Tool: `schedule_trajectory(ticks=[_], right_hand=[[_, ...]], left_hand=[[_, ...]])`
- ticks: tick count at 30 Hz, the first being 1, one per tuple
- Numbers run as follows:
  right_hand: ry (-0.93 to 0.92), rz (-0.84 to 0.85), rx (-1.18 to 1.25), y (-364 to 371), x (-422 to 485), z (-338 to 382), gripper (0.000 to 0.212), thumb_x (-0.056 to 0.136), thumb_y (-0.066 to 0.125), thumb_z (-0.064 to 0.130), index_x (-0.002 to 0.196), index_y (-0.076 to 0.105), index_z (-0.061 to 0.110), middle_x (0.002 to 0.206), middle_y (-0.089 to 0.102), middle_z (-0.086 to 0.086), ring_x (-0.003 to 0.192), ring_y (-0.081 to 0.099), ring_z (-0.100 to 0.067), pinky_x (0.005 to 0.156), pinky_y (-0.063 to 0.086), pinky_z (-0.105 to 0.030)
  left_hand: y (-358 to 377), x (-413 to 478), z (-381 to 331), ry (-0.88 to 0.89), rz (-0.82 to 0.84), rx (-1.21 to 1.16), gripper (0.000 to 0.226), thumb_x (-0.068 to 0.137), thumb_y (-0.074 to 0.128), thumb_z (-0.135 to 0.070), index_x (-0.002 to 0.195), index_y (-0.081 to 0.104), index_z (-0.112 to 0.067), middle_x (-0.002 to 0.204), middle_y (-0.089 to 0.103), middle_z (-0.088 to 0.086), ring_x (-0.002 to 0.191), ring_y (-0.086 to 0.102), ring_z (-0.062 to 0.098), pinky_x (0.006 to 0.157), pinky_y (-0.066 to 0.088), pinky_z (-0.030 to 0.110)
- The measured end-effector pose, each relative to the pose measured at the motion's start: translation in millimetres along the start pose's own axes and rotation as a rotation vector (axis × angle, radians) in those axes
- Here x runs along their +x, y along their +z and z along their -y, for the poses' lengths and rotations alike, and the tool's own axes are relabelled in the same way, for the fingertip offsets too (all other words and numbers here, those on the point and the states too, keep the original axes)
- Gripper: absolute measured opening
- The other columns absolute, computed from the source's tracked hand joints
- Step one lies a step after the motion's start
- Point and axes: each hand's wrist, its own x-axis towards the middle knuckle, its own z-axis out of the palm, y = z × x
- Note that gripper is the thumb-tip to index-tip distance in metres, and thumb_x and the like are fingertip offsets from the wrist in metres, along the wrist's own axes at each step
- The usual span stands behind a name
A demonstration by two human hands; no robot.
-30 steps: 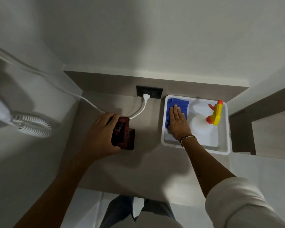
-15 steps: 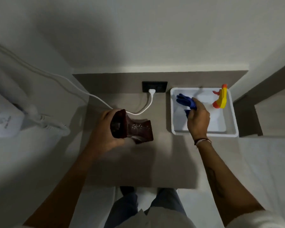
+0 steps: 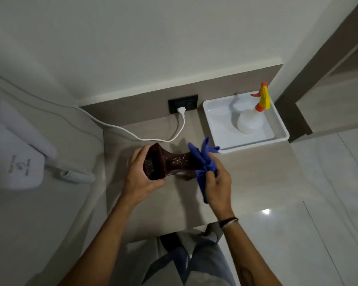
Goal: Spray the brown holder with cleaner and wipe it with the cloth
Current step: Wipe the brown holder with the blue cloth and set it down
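Counting from my feed: 1 brown holder [image 3: 175, 164], 1 blue cloth [image 3: 204, 162], 1 spray bottle [image 3: 249, 120], 1 white tray [image 3: 215, 124], 2 hands. Also 1 black wall socket [image 3: 183, 103] w/ 1 white plug and cord [image 3: 132, 134] running off to the left, plus 1 white wall unit [image 3: 19, 162] w/ coiled cord at far left.

Holder is lying on its side above the grey counter [image 3: 256, 182], roughly centre, open mouth facing left. Pale droplets or streaks show on its upper side and inside the mouth. Can't tell if its underside touches the counter or is lifted clear.

Left hand [image 3: 142, 174] is wrapped around the holder's wide open end, fingers over the far rim, thumb under the near edge. Right hand [image 3: 217, 182] is clenched around the bunched cloth, pressing it against the holder's right end; loose cloth corners stick up toward the tray and one tail hangs down by the palm. 1 dark band on the right wrist.

Tray sits at the counter's back right corner, near the socket. Inside it: only the spray bottle, white body w/ yellow and orange trigger head, upright toward the tray's back right. Rest of tray floor is bare. The cloth is outside the tray, its top corner overlapping the tray's front left corner in view
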Motion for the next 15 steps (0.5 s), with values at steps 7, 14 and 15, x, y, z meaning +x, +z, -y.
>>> schedule_trajectory(ticks=[7, 14, 15], right_hand=[[-0.458, 0.422, -0.268, 59.1, -16.0, -11.5, 0.076, 0.097, 0.052, -0.014, 0.166, 0.028, 0.005, 0.175, 0.027, -0.010, 0.164, 0.024, -0.024, 0.134, 0.022, -0.046], [-0.320, 0.327, -0.405, 44.7, -0.3, -22.8, 0.070, 0.097, 0.050, -0.017, 0.162, 0.030, -0.001, 0.173, 0.024, -0.015, 0.164, 0.020, -0.036, 0.131, 0.023, -0.059], [-0.378, 0.361, -0.345, 57.4, -8.6, -11.7, 0.068, 0.100, 0.049, -0.010, 0.164, 0.029, 0.001, 0.175, 0.024, -0.014, 0.164, 0.021, -0.032, 0.132, 0.023, -0.054]], left_hand=[[-1.6, 5.0, 8.6, 0.032, -0.015, 0.013, 0.102, 0.050, 0.088, -0.040, 0.147, 0.054, -0.034, 0.141, 0.052, -0.012, 0.133, 0.057, 0.023, 0.108, 0.054, 0.048], [1.6, 2.2, 12.1, -0.006, -0.043, 0.030, 0.110, 0.048, 0.086, -0.037, 0.152, 0.050, -0.032, 0.143, 0.048, -0.018, 0.134, 0.057, 0.022, 0.109, 0.054, 0.046], [1.1, 3.0, 10.9, 0.006, -0.036, 0.021, 0.107, 0.048, 0.086, -0.038, 0.149, 0.051, -0.038, 0.141, 0.049, -0.023, 0.133, 0.058, 0.021, 0.108, 0.054, 0.043]])
